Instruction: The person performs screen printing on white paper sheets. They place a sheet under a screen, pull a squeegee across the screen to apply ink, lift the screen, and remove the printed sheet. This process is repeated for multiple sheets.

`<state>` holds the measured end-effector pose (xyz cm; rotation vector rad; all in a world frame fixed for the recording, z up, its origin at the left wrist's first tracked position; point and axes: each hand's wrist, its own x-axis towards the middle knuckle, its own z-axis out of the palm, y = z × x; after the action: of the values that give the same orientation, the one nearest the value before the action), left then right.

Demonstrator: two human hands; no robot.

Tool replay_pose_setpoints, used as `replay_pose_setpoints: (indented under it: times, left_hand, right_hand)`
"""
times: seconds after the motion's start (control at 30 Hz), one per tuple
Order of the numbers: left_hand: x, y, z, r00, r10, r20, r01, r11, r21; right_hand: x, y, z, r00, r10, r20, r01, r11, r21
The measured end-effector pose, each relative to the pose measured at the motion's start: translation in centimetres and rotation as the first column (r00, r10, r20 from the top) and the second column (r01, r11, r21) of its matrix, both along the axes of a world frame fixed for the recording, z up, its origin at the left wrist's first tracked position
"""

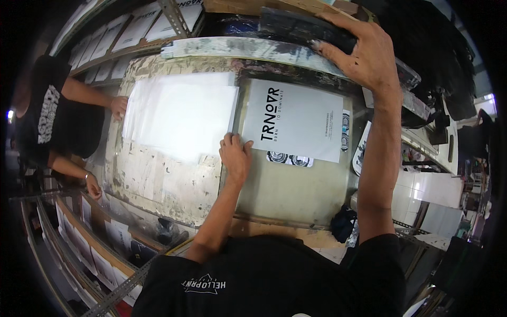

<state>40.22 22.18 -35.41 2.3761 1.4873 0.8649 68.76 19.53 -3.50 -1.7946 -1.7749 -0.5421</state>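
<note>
My right hand (364, 50) reaches to the back and grips a dark, ink-stained block that looks like a squeegee (296, 27), thumb on its near side and fingers over the top. The block sits behind the pale, stained bar of a frame (222, 48). My left hand (236, 158) rests with fingers slightly bent and apart at the right edge of a stack of blank white sheets (179, 113). Its fingertips are close to the lower left corner of a white sheet printed in black (303, 119), lying on the beige board (290, 193).
At the left a co-worker in black has one hand (119, 107) at the stack's edge and the other (93, 186) lower down. Metal shelves with white packages (132, 29) stand back left; a rack of boards (95, 243) stands front left. Small patterned stickers (290, 158) lie under the printed sheet.
</note>
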Motion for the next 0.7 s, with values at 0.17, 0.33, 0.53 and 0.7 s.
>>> replay_pose_setpoints:
  times: [0.17, 0.33, 0.53, 0.7]
  left_hand:
    - [0.9, -0.4, -3.8, 0.990, 0.030, 0.139, -0.011, 0.991, -0.134]
    - [1.6, -0.4, -2.1, 0.991, 0.076, 0.110, -0.048, 0.970, -0.237]
    - [0.8, -0.6, -2.7, 1.000, 0.003, 0.006, -0.002, 0.988, -0.156]
    - [0.9, -0.5, -2.7, 0.995, 0.071, 0.064, -0.061, 0.988, -0.144]
  right_hand:
    - [-0.6, 0.5, 0.6, 0.996, -0.057, -0.075, 0.049, 0.993, -0.105]
    - [0.7, 0.9, 0.1, 0.997, -0.064, -0.031, 0.061, 0.993, -0.096]
    - [-0.3, 0.5, 0.9, 0.995, -0.046, -0.087, 0.038, 0.995, -0.089]
    - [-0.3, 0.7, 0.8, 0.998, 0.015, -0.062, -0.016, 1.000, -0.013]
